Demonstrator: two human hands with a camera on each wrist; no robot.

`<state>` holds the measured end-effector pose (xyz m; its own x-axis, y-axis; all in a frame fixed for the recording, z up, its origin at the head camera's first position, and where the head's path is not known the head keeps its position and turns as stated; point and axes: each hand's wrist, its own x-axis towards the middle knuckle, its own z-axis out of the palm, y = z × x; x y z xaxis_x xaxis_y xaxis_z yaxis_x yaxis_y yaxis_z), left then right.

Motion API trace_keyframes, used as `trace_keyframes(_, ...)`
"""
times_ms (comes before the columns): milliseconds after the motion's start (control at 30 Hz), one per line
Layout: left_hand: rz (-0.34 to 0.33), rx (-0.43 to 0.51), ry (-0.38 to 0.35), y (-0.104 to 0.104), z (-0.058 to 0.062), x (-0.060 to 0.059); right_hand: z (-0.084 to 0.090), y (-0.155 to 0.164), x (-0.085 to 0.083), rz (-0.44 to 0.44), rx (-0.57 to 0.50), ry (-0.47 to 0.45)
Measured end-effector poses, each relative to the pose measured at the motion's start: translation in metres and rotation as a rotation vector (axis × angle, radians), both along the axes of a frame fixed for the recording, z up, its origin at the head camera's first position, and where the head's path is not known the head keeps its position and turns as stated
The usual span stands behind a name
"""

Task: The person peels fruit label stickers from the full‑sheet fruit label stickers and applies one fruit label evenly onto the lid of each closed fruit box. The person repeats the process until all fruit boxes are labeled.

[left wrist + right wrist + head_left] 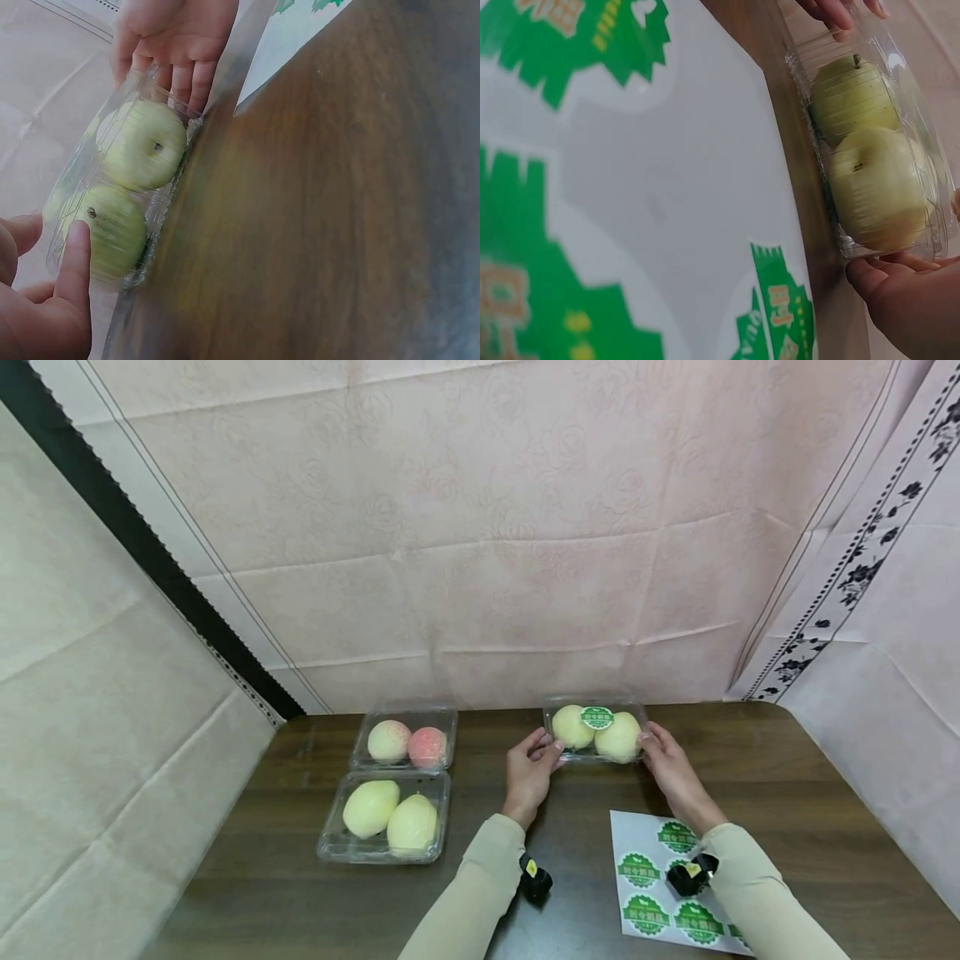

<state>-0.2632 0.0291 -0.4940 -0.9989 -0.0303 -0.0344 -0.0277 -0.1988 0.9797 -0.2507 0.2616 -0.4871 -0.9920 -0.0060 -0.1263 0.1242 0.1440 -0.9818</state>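
From the head view, a clear clamshell box [596, 731] with two pale green fruits and a round green sticker [597, 717] on its lid sits at the far edge of the dark wooden table [300, 877], right of centre in the frame. The left hand [529, 772] holds the box's left end, fingers curled against the side, and the right hand [672, 768] holds the right end the same way, so each grip is closed on the box. In the lower right lies a white sheet of green stickers [660, 881], partly under the right sleeve. At centre left stand two more clear boxes: the farther one [405, 739] holds two pinkish fruits, the nearer one [386, 817] two yellow-green ones, touching end to end. In the left wrist view the box [120, 187] fills the left of the frame, the left hand [41, 300] at lower left with a finger laid on it, the right hand [176, 37] at the top. In the right wrist view the box [874, 142] is at the upper right, the right hand [904, 300] beneath it, the sticker sheet [630, 187] filling the left.
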Motion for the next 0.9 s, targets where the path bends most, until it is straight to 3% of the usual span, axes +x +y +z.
trace_keyframes(233,-0.005,-0.045,0.028,-0.001,-0.001,0.001,0.003,0.003,0.003,-0.008,0.047,0.014)
trace_keyframes(433,0.010,-0.201,0.074,-0.013,0.004,0.014,0.011,-0.001,0.018,-0.079,0.223,0.033)
trace_keyframes(633,-0.048,-0.306,0.143,-0.030,0.026,0.033,0.028,-0.003,0.032,-0.084,0.348,0.143)
trace_keyframes(900,-0.064,-0.483,0.292,-0.052,0.057,0.053,0.050,-0.019,0.046,-0.146,0.460,0.350)
